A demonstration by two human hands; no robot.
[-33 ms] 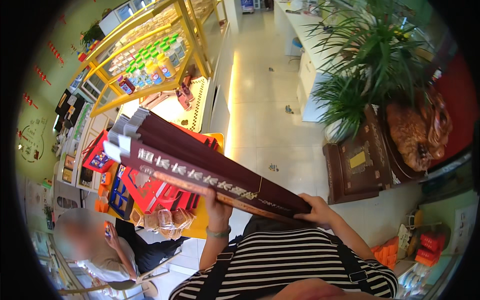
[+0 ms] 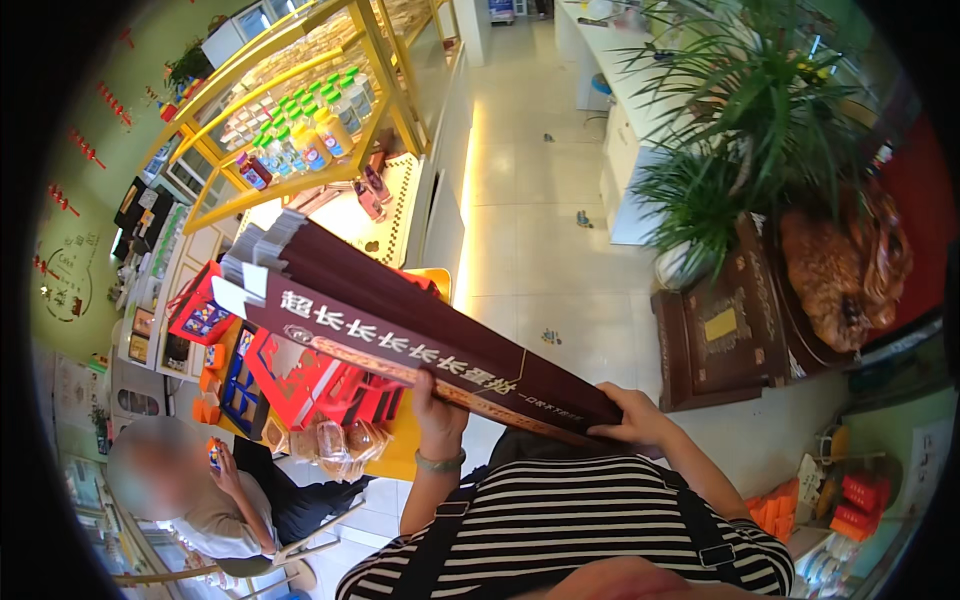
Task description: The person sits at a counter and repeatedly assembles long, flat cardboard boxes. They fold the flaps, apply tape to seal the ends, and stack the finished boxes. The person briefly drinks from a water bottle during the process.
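Note:
A thick bundle of long, flat dark-brown cardboard boxes (image 2: pixel 400 318) slants across in front of me, its far end up at the left and its near end by my waist. They look folded flat, with pale end flaps and light lettering on the outer face. My left hand (image 2: pixel 440 415) grips the lower edge near the middle, fingers partly hidden behind the boxes. At the near right end my right hand (image 2: pixel 637 420) is closed round the corner, thumb on top. Beneath the bundle's left part lie red gift boxes (image 2: pixel 285 385) on a yellow table (image 2: pixel 395 455).
Wrapped baked goods (image 2: pixel 335 440) lie at the table's front edge. A seated person (image 2: pixel 220 500) holds a small object at lower left. A yellow-framed display case (image 2: pixel 395 95) stands beyond. To the right are a leafy plant (image 2: pixel 740 130), a brown wooden chest (image 2: pixel 710 340) and a carving (image 2: pixel 835 275).
The surroundings have shifted slightly to the right in view. The bundle's far end sits a touch further right; both hands keep their hold.

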